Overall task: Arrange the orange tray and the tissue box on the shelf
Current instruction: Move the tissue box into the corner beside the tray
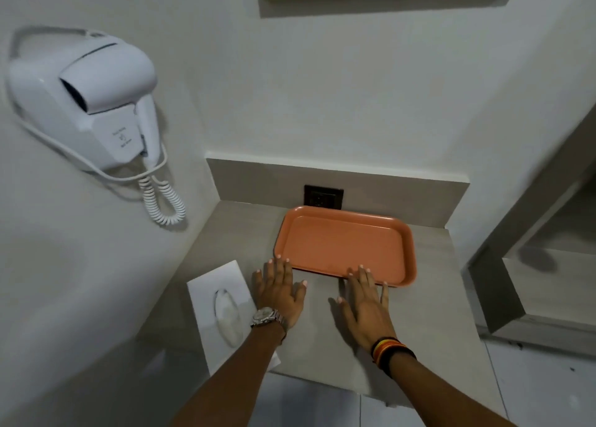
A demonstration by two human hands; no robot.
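Both hands flat | fingers (361, 273) at orange tray (345, 244) near rim — spread

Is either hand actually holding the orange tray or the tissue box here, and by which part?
Nothing is held. Both hands lie flat and open on the shelf: left hand and right hand have only fingertips at the orange tray's near rim. The tissue box is untouched.

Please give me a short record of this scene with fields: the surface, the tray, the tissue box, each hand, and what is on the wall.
surface: grey shelf in a corner
tray: orange tray, empty, flat at the back
tissue box: white tissue box, at the shelf's left front
left hand: left hand open, fingertips at the tray's near edge
right hand: right hand open, fingertips on the tray's near rim
wall: hair dryer at left, socket behind the tray
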